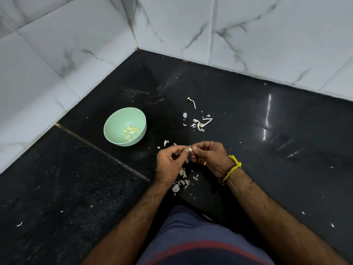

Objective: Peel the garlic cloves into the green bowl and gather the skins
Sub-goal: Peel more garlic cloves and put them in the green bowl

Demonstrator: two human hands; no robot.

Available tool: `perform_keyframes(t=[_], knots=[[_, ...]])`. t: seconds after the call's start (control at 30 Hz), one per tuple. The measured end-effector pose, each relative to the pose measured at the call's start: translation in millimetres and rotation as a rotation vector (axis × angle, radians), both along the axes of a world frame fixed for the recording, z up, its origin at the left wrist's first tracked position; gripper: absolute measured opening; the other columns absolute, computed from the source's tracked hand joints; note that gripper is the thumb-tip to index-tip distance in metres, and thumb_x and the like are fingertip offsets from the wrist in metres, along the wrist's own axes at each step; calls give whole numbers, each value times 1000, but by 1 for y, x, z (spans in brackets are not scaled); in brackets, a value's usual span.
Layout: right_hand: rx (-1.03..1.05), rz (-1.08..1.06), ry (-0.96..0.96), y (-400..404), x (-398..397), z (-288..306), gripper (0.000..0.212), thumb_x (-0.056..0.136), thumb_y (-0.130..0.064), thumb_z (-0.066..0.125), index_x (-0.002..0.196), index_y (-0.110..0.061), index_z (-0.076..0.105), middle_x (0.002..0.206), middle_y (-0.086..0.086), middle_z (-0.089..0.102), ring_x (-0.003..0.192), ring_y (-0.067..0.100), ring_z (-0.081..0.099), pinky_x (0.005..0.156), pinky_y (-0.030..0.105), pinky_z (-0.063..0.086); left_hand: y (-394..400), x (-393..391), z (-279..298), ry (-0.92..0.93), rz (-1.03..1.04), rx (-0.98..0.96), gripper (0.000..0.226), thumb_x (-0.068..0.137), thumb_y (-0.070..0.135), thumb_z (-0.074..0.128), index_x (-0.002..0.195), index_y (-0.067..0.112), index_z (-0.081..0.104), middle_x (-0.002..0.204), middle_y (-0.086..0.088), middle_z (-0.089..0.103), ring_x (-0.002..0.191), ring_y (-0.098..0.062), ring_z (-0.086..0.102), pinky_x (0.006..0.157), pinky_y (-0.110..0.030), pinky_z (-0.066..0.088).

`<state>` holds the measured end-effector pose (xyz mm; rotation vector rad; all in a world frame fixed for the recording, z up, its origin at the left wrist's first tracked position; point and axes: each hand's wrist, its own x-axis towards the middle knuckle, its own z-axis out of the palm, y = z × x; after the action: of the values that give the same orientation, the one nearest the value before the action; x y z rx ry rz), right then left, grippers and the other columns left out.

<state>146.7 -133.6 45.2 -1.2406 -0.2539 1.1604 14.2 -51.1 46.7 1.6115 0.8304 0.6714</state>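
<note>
We see a black polished stone counter running into a corner where two walls meet. Walls are white marble-look tiles with grey veining and thin grout lines. A seam crosses the counter diagonally on its left side; the slab left of it looks rougher and speckled. Bright light reflections streak the glossy surface toward the right edge. Dusty smudges sit near the back corner.
</note>
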Motion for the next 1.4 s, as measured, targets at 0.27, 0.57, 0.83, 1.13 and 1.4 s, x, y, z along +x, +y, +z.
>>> perform_keyframes(t=[0.27,0.57,0.83,1.13,1.4], knots=[[1,-14,2,3,1,2,5,88,1,66,90,4,69,70,13,70,57,15,65,58,24,57,-2,2,0,-56,32,-108,13,91,2,70,103,1,76,90,-8,78,85,-19,74,83,-30,60],[-22,-38,-75,4,-3,2,2,88,0,68,87,0,70,68,9,70,56,13,64,58,23,57,0,7,-3,-43,86,-136,10,89,-2,72,97,1,77,82,-3,78,78,-12,73,75,-21,57],[19,-50,45,4,-2,-1,3,87,0,67,87,-1,70,79,9,71,73,17,67,71,28,58,-5,20,0,19,131,-146,6,88,0,70,90,-3,75,72,-5,72,62,-5,63,62,-17,53],[6,-140,-305,4,-16,-2,7,85,-1,73,89,-7,73,77,4,73,74,15,68,70,27,58,-4,17,-4,103,155,-213,11,87,10,67,82,2,72,67,-1,66,59,-6,56,61,-24,48],[-79,-32,-944,5,-24,-3,17,84,-4,74,101,-8,77,95,4,76,89,11,70,82,14,53,0,13,2,172,189,-150,19,78,22,67,71,5,71,63,-1,62,61,-9,52,61,-27,48]])
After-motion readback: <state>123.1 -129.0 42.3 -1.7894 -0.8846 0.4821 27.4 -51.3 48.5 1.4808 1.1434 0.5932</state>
